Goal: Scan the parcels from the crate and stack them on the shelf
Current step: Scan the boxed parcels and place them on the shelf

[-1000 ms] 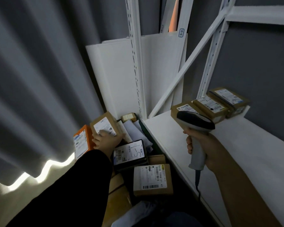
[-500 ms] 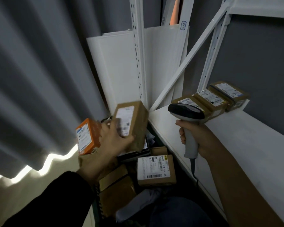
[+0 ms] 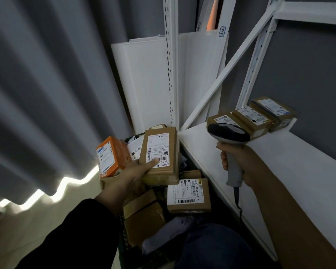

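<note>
My left hand [image 3: 133, 176] holds a brown cardboard parcel [image 3: 161, 154] above the crate, white label facing up, thumb on the barcode. My right hand [image 3: 239, 162] grips a grey handheld scanner [image 3: 229, 136] over the white shelf [image 3: 279, 171], its dark head pointing left toward the parcel. Three labelled brown parcels [image 3: 252, 119] stand in a row at the back of the shelf. The crate [image 3: 124, 237] below holds several more parcels, among them an orange box [image 3: 111, 156] and a brown box [image 3: 188, 197] with a white label.
White shelf uprights and a diagonal brace [image 3: 221, 78] rise behind the shelf. White boards [image 3: 147, 82] lean against the wall behind the crate. A grey curtain [image 3: 47, 94] hangs at the left. My knee in dark trousers [image 3: 211, 247] is at the bottom.
My left hand lifted the brown parcel out of the crate and turned its label upward toward the scanner. My right hand with the scanner stayed over the shelf edge.
</note>
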